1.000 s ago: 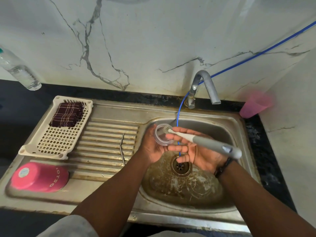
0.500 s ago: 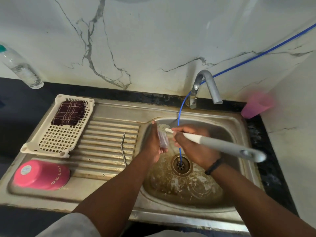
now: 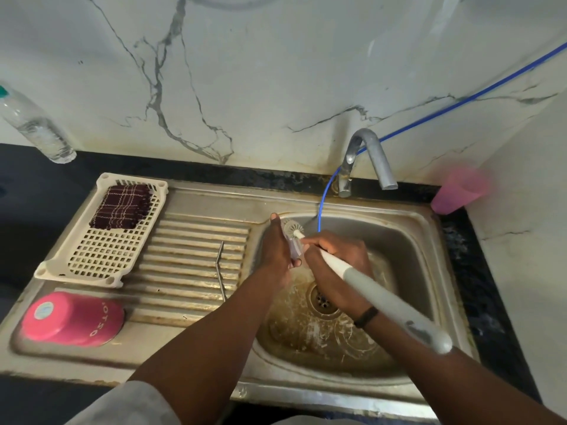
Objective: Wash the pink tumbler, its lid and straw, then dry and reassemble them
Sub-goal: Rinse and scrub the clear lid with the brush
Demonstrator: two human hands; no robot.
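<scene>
Over the left rim of the sink basin (image 3: 408,240), my left hand (image 3: 277,246) holds the clear lid (image 3: 294,251) on edge. My right hand (image 3: 334,259) grips a long white and grey brush (image 3: 383,299) near its head, and the round bristles (image 3: 292,227) press against the lid's upper part. The pink tumbler (image 3: 72,319) stands upside down on the draining board at the front left. A bent metal straw (image 3: 221,268) lies on the ridged board between the tumbler and the basin.
A white slotted tray (image 3: 101,256) holds a folded dark checked cloth (image 3: 121,206). The tap (image 3: 372,161) stands behind the basin, with a blue hose (image 3: 325,197) hanging into it. A pink plastic cup (image 3: 457,191) is at the right corner, a clear bottle (image 3: 36,127) at the far left.
My left hand has turned the lid from flat-on to edge-on. My right hand has rolled over, and the brush handle has swung down toward me while the head stays on the lid.
</scene>
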